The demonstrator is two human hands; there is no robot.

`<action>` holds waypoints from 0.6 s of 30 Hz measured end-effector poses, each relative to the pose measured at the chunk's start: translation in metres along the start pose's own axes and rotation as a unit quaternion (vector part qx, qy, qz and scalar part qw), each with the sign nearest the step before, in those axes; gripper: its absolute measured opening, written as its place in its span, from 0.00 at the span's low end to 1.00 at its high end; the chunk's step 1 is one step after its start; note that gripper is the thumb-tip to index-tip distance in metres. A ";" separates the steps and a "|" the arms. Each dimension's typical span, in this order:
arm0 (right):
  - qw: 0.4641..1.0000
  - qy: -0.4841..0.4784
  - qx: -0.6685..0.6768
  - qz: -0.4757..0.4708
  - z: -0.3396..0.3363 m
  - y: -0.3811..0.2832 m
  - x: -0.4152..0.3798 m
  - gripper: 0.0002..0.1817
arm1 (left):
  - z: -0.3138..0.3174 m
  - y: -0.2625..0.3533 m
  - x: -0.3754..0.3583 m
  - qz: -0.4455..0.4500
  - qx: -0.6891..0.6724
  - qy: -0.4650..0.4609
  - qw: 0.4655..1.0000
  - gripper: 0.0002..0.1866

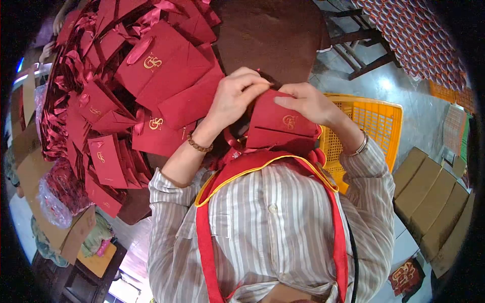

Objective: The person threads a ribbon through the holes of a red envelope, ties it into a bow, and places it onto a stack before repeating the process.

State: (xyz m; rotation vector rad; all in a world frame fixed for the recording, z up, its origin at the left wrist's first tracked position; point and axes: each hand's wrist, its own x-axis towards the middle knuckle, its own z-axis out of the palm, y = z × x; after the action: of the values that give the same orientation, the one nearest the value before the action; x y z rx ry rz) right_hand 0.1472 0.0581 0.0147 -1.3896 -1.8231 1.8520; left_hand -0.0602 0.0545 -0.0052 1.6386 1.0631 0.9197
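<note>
A red paper bag with gold lettering (283, 120) rests against the front of my apron, its upper edge between my hands. My left hand (238, 93) is closed at the bag's upper left corner, thumb and forefinger pinched together; what is between them is too small to make out. My right hand (306, 102) grips the upper right part of the bag, thumb on its front face and fingers behind the edge. A large pile of similar red bags (161, 76), several with satin ribbons, lies on the brown-covered table to the left.
Brown cloth (268, 40) covers the table ahead. A yellow plastic crate (389, 129) stands at the right, with cardboard boxes (429, 192) beyond it. A wooden stool (371, 35) is at the upper right. Another person's hand (47, 52) shows at the far upper left.
</note>
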 end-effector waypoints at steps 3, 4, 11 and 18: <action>1.000 0.002 0.029 0.010 0.000 0.004 -0.001 0.13 | -0.013 0.000 -0.001 -0.075 -0.040 0.042 0.996 0.07; 1.000 0.002 0.029 0.010 0.000 0.004 -0.002 0.13 | -0.017 0.004 -0.003 -0.111 -0.044 0.055 0.991 0.07; 0.999 0.001 0.044 -0.004 0.002 0.002 0.000 0.13 | -0.025 0.008 -0.024 -0.116 -0.051 0.009 0.992 0.07; 0.999 0.011 -0.039 -0.013 -0.001 -0.006 -0.003 0.11 | -0.011 0.013 -0.027 -0.124 -0.027 0.020 0.992 0.06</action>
State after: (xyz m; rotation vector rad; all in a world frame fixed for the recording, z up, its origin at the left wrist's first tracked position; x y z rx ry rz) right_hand 0.1461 0.0581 0.0217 -1.3995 -1.9123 1.7646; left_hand -0.0769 0.0305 0.0080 1.4112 1.2280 0.8123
